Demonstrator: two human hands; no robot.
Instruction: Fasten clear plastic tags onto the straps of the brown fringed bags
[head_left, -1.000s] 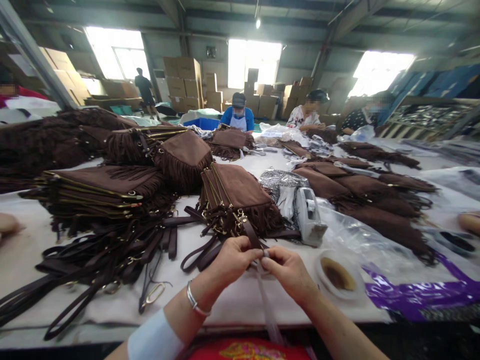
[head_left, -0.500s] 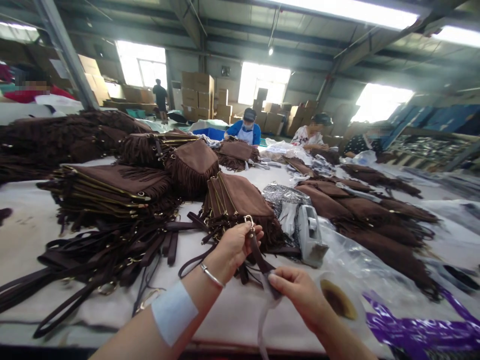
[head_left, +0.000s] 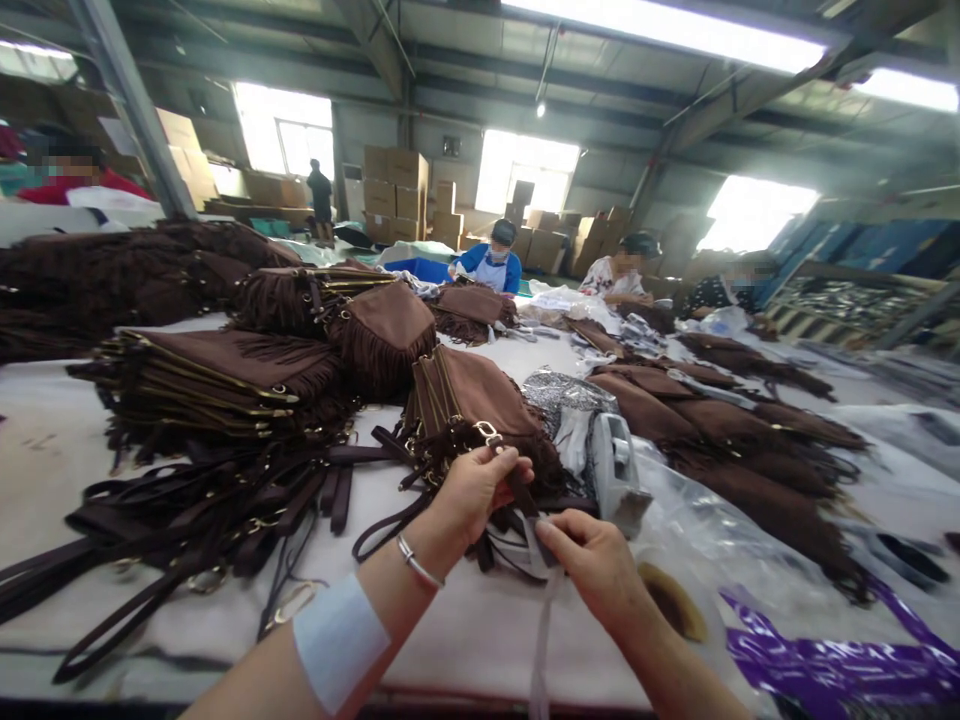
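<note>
A dark brown strap [head_left: 520, 492] with a gold clasp [head_left: 485, 430] at its upper end runs between my two hands. My left hand [head_left: 480, 490] is closed on the strap just below the clasp. Thumb and fingers of my right hand [head_left: 581, 550] pinch the strap's lower part together with a pale translucent strip [head_left: 541, 640], which hangs down toward the table edge. Right behind my hands lies a stack of brown fringed bags [head_left: 480, 385] with gold zips. More loose brown straps [head_left: 202, 530] with metal rings lie to the left.
Piles of fringed bags [head_left: 225, 365] stand at the left, more bags [head_left: 712, 420] at the right. A grey tape dispenser [head_left: 616, 465], a tape roll [head_left: 671, 600], clear plastic and a purple printed bag [head_left: 832, 655] lie right of my hands. Several people sit across the table.
The clasp end of the strap has tipped slightly left and down in my left hand. The pale strip below my right hand has swung right. Both hands keep their hold.
</note>
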